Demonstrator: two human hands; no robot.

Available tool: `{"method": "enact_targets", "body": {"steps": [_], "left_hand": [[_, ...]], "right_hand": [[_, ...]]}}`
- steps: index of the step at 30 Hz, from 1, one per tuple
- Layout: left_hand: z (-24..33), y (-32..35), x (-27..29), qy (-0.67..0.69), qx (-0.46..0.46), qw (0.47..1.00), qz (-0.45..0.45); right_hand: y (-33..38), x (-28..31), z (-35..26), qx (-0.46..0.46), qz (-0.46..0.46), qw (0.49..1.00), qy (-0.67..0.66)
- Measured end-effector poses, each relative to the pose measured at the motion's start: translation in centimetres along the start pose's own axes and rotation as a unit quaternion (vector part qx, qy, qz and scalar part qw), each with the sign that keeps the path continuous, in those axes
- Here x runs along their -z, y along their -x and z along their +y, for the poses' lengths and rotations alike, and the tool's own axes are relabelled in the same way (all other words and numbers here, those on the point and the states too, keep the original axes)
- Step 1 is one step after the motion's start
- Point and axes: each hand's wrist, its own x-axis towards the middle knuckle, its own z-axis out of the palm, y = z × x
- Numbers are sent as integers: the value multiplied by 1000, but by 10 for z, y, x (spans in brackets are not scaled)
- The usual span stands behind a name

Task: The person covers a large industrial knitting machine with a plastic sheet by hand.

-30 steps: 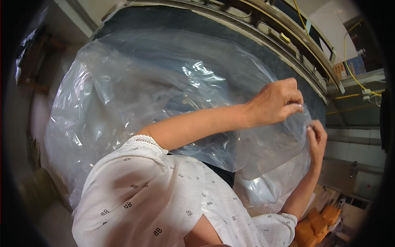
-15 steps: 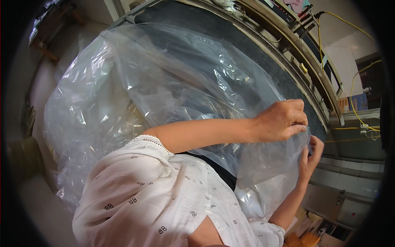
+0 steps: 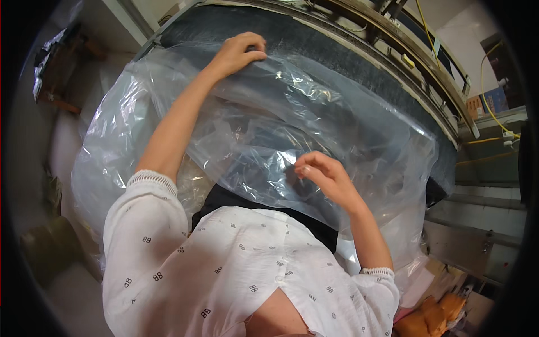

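A large sheet of clear plastic film [image 3: 382, 151], wrinkled and shiny, lies over the dark table and hangs down toward me. My left hand [image 3: 241, 53] is at the film's far edge, its fingers curved and a gap between thumb and forefinger; nothing shows in it. Over the middle of the film is my right hand [image 3: 328, 177], loosely bent, with thumb and fingers slightly apart and a shadow below it. I see nothing held there either.
The dark table [image 3: 224, 25] curves along the far side, with a metal and wooden rail frame [image 3: 432, 92] behind it. A yellow cable [image 3: 484, 95] hangs at the right. Orange items [image 3: 435, 317] are at lower right, and a brown wooden piece [image 3: 59, 98] stands at left.
Both hands have let go of the film's right edge. My left hand has swung left to the far edge; my right has come inward. The film lies flatter at the right.
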Motion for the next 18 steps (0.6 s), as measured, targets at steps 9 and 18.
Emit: {"method": "enact_targets", "body": {"steps": [9,18], "left_hand": [[24,15,19,-60,-35,993,91],[56,29,41,172,144,974,-6]], "right_hand": [[-53,-10,0,-20,-98,993,-70],[-58,-13,-2,-94,-88,988,-88]]}}
